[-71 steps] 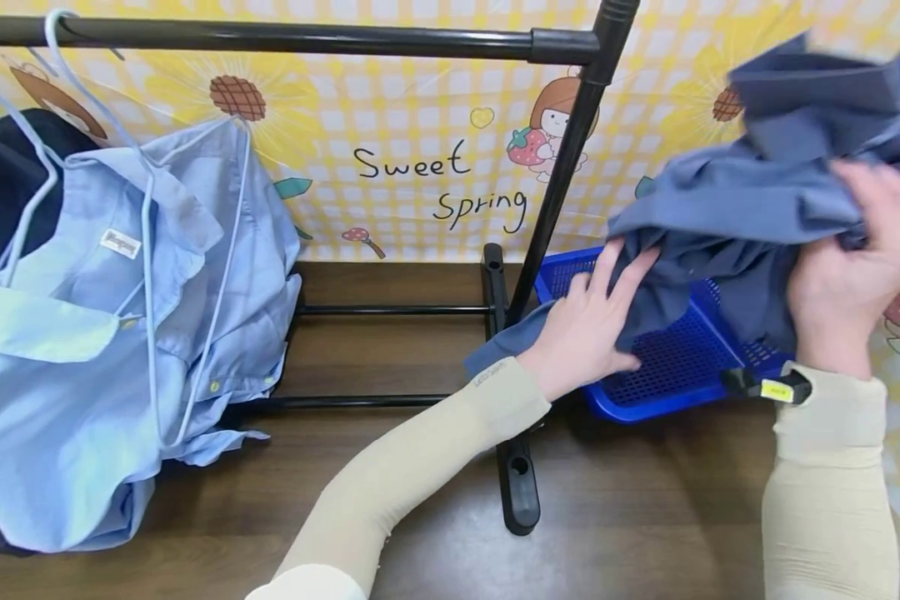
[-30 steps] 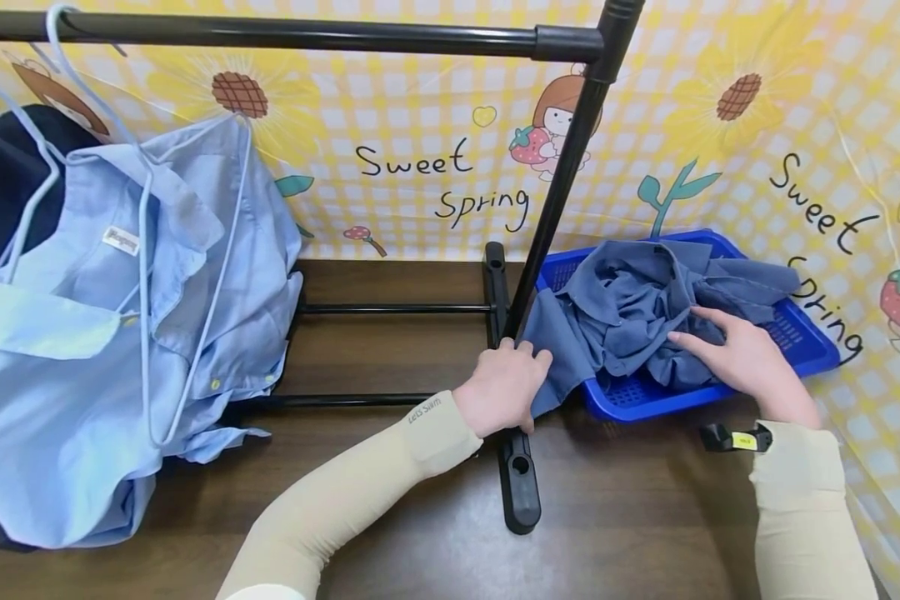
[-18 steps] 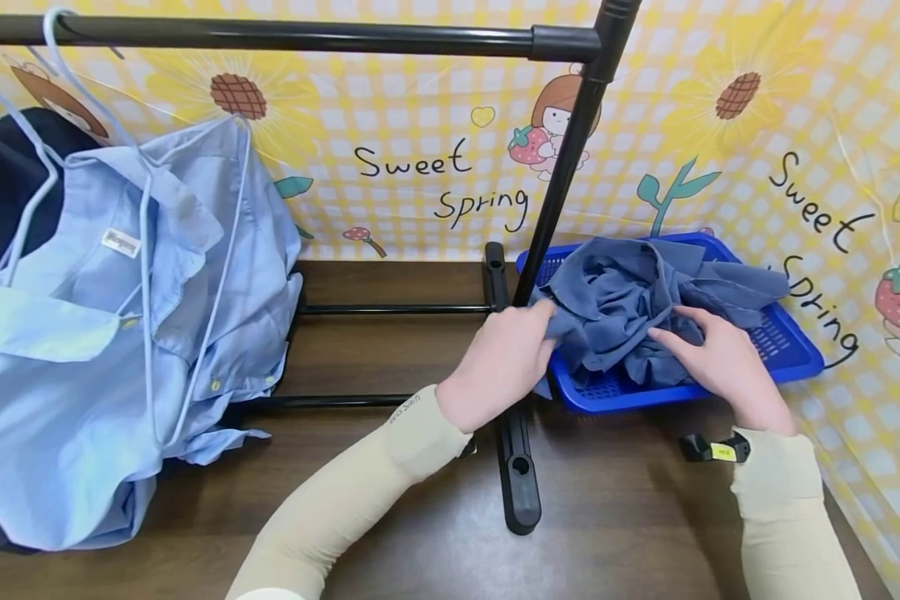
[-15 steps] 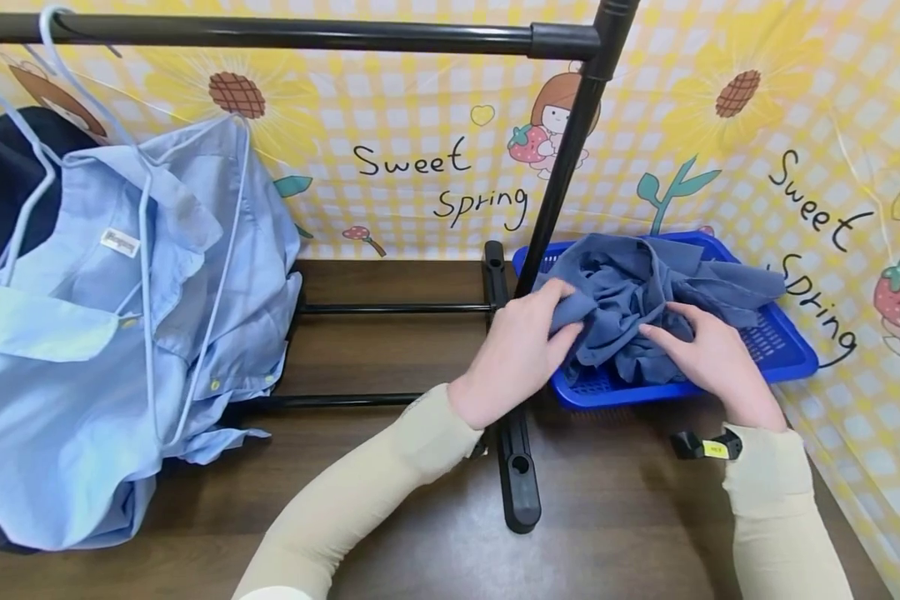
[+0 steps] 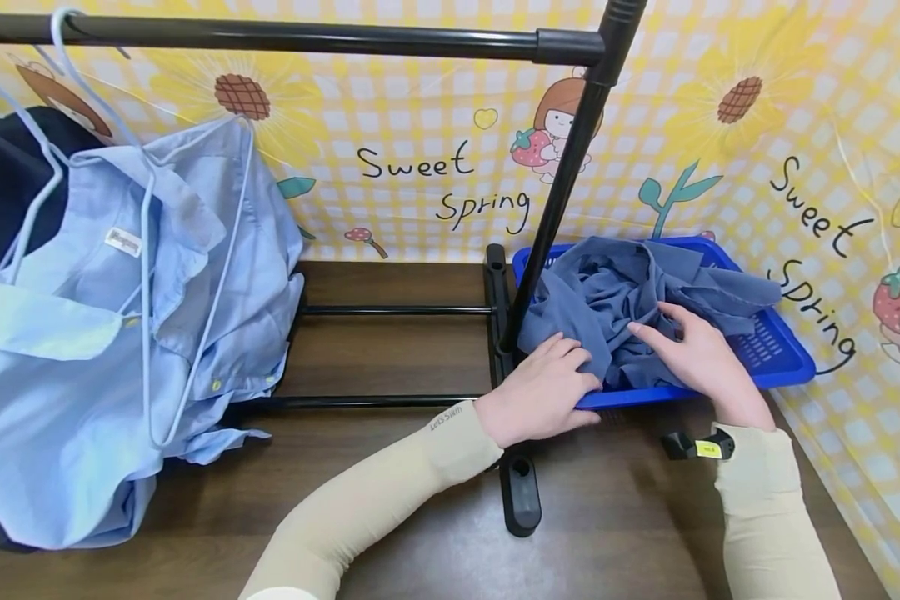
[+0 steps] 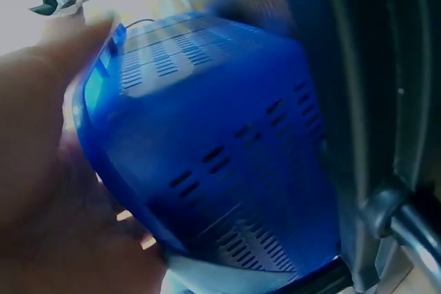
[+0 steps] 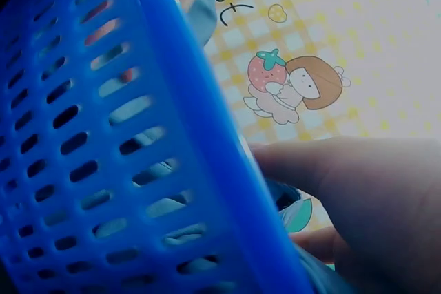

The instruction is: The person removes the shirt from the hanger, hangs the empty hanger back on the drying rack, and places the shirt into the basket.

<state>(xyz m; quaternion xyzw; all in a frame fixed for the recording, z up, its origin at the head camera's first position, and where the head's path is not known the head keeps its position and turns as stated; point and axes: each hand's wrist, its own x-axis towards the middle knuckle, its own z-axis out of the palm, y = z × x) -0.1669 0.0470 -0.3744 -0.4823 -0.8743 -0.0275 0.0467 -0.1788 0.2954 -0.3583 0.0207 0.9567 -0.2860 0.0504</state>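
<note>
A crumpled dark blue collared shirt (image 5: 600,283) lies in the blue plastic basket (image 5: 783,367) at the right of the head view. My left hand (image 5: 540,392) rests at the basket's front left corner, fingers spread over the shirt and rim, with the thumb outside. In the left wrist view that hand (image 6: 41,170) is beside the basket's slotted wall (image 6: 227,122). My right hand (image 5: 697,350) reaches over the front rim, its thumb and index finger apart on the shirt; its other fingers are hidden. The right wrist view shows the thumb (image 7: 296,160) beside the rim.
A black garment rack rises left of the basket, its post (image 5: 570,183) in front of the basket's left end and its foot (image 5: 521,496) on the brown floor (image 5: 607,508). A light blue shirt (image 5: 67,417) and white hangers (image 5: 147,250) hang at left. Patterned sheeting (image 5: 420,100) stands behind.
The dark blue shirt has come down into the basket. Its part overhanging the left side has been tucked in by my left hand, which has let go. The basket has shifted slightly left.
</note>
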